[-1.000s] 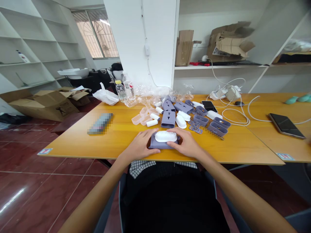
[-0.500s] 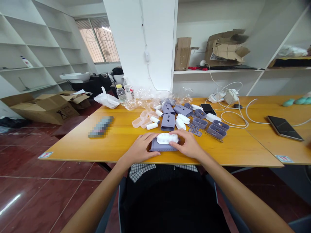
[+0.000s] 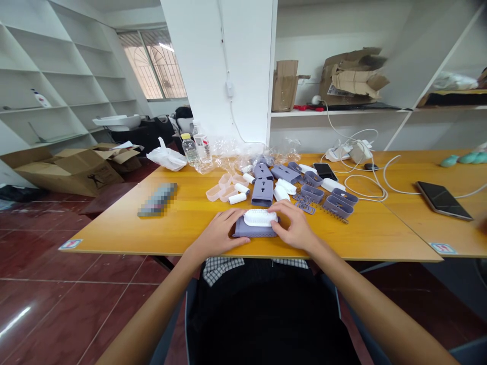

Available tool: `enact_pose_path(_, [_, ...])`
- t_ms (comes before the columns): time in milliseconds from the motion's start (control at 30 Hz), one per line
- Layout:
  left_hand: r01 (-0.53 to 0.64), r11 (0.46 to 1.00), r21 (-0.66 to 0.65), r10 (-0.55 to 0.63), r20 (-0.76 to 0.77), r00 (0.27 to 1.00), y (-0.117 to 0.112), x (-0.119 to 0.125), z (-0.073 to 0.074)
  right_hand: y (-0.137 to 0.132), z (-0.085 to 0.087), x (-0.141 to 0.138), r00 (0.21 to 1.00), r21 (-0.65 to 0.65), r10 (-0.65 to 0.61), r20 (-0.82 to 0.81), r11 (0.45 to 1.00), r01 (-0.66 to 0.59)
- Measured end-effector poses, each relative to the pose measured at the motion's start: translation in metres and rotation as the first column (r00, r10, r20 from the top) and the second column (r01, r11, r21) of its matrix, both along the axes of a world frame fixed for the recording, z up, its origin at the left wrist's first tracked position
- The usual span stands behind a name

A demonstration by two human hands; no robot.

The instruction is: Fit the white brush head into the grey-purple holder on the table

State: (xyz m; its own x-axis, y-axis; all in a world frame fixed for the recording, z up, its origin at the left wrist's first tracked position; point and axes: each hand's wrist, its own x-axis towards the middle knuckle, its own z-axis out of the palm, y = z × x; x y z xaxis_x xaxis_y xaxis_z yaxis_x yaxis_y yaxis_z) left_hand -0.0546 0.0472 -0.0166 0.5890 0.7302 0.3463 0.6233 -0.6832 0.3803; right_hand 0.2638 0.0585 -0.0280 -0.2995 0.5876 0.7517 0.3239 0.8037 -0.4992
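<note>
A purple plastic case [image 3: 254, 230] lies near the front edge of the wooden table [image 3: 182, 223], with a white ribbed insert [image 3: 260, 217] on top of it. My left hand [image 3: 218, 234] grips the case's left end, fingers curled round it. My right hand [image 3: 293, 225] holds the right end, its fingers pressed on the white insert. Behind them lies a scatter of purple parts [image 3: 262, 191], white inserts [image 3: 282, 192] and white rollers [image 3: 238, 198].
Pale pink trays [image 3: 222, 190], purple comb-like parts [image 3: 335, 205], crumpled clear plastic [image 3: 243, 152] and water bottles [image 3: 189, 147] stand further back. Phones [image 3: 443, 199] and white cables [image 3: 365, 180] lie on the right. Cardboard boxes [image 3: 72, 167] sit on the floor at left.
My hands and the case stay in nearly the same place; the right fingers shifted slightly over the white insert. The view tilted a little.
</note>
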Motion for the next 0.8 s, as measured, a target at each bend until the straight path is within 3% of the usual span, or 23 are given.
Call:
enact_pose_path(233, [-0.004, 1.000, -0.004, 0.004, -0.008, 1.000, -0.0017, -0.0002, 0.0005, -0.0003, 0.0022, -0.0026, 0.999, -0.067, 0.041, 0.022, 0.997, -0.040])
enact_pose_path(467, [-0.002, 1.000, -0.021, 0.002, -0.021, 1.000, -0.0015, -0.0019, 0.0020, -0.0003, 0.0028, -0.0059, 1.000, -0.043, -0.005, 0.000, 0.999, 0.005])
enact_pose_path(800, [-0.014, 1.000, -0.011, 0.014, -0.033, 0.999, -0.0014, -0.0006, 0.0026, 0.0009, 0.0007, -0.0067, 0.999, 0.000, 0.033, -0.038, 0.999, -0.033])
